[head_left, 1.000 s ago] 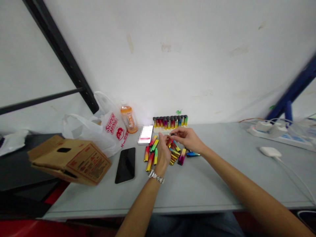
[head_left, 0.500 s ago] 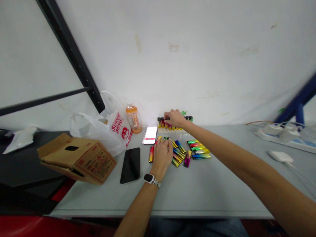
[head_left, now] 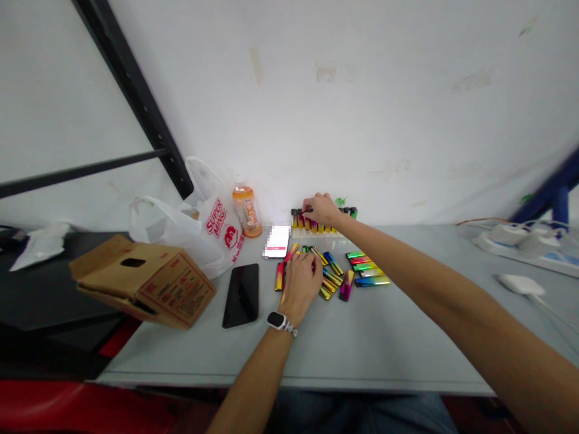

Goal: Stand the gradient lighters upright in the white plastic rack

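Note:
My right hand [head_left: 320,209] is pinched at the left part of a row of lighters, its fingers closed around the dark top of one lighter [head_left: 306,222]. The lighters, with shiny metallic bodies and black tops, stand upright in a pale rack [head_left: 323,235] against the wall. My left hand [head_left: 302,280], with a watch [head_left: 277,320] at the wrist, is curled over loose lighters [head_left: 332,278] on the table. Its fingertips are hidden among them, so what it grips does not show. More lighters [head_left: 368,272] lie side by side to the right, and a purple-and-gold one [head_left: 347,286] lies apart.
A lit phone [head_left: 277,242] lies behind my left hand, a dark phone [head_left: 241,295] to its left. An orange drink bottle [head_left: 246,211], a white plastic bag [head_left: 201,235] and an open cardboard box [head_left: 149,280] stand on the left. A power strip [head_left: 529,250] and white charger [head_left: 522,284] are at right.
The view has shifted slightly. My left hand has edged a little to the right over the loose lighters. My right hand stays at the left part of the rack.

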The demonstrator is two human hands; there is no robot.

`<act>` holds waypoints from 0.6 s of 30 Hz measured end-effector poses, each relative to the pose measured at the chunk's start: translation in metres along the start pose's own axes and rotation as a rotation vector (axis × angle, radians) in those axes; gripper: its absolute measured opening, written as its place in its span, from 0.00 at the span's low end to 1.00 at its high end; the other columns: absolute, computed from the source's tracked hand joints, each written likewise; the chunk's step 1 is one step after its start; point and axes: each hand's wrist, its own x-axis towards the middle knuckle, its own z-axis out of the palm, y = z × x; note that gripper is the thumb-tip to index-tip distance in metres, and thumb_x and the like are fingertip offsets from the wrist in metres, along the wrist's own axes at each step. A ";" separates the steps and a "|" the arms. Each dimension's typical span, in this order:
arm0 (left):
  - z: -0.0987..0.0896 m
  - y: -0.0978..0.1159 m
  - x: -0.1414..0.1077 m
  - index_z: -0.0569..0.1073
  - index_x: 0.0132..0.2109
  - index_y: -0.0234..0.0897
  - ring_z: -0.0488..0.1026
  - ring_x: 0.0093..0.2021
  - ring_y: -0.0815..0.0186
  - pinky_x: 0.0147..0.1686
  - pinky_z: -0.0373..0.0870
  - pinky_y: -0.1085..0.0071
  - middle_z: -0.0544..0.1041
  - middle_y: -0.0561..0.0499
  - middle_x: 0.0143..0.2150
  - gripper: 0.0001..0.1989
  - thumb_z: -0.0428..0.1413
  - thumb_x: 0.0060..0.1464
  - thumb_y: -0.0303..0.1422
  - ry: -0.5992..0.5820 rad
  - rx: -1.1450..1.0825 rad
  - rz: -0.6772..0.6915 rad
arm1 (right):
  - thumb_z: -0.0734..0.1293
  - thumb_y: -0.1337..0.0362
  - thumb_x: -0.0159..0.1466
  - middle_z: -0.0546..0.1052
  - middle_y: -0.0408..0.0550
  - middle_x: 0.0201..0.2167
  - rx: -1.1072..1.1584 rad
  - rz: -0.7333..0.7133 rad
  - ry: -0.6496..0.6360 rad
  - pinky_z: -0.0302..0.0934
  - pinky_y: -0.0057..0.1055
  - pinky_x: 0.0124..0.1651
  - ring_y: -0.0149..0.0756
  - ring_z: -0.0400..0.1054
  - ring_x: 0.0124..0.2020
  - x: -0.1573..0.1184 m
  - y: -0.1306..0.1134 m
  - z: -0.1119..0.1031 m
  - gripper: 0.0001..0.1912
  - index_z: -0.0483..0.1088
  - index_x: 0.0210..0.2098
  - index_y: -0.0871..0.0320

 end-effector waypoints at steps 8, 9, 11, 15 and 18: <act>0.001 0.002 -0.001 0.70 0.29 0.38 0.70 0.40 0.57 0.44 0.64 0.59 0.75 0.45 0.33 0.14 0.46 0.63 0.30 -0.002 0.014 0.014 | 0.65 0.62 0.64 0.75 0.56 0.44 -0.063 0.021 0.036 0.49 0.40 0.51 0.48 0.60 0.50 -0.009 0.000 0.007 0.11 0.78 0.40 0.58; 0.001 0.002 -0.001 0.70 0.30 0.38 0.70 0.40 0.57 0.44 0.64 0.59 0.75 0.45 0.34 0.13 0.46 0.62 0.30 -0.002 0.019 0.012 | 0.64 0.62 0.65 0.74 0.58 0.46 -0.081 0.019 0.062 0.49 0.41 0.51 0.49 0.59 0.51 -0.011 -0.001 0.007 0.11 0.78 0.40 0.58; 0.001 0.000 -0.001 0.70 0.30 0.38 0.70 0.41 0.57 0.45 0.65 0.59 0.76 0.45 0.35 0.12 0.47 0.61 0.29 0.000 0.026 0.006 | 0.63 0.60 0.66 0.70 0.59 0.48 -0.102 0.013 0.089 0.50 0.41 0.51 0.50 0.58 0.52 -0.016 -0.003 0.007 0.13 0.78 0.40 0.58; 0.004 -0.005 -0.001 0.71 0.32 0.39 0.71 0.43 0.58 0.52 0.64 0.57 0.77 0.47 0.35 0.11 0.47 0.61 0.29 0.030 0.002 0.015 | 0.59 0.57 0.69 0.68 0.60 0.48 -0.093 0.012 0.086 0.51 0.41 0.51 0.49 0.60 0.50 -0.032 -0.013 0.003 0.19 0.74 0.51 0.59; 0.005 -0.008 0.000 0.71 0.33 0.39 0.72 0.43 0.59 0.57 0.61 0.57 0.77 0.48 0.35 0.11 0.46 0.61 0.27 0.052 -0.001 0.024 | 0.58 0.61 0.68 0.70 0.58 0.47 -0.054 0.030 0.064 0.52 0.37 0.48 0.44 0.64 0.46 -0.058 -0.021 -0.003 0.18 0.71 0.52 0.61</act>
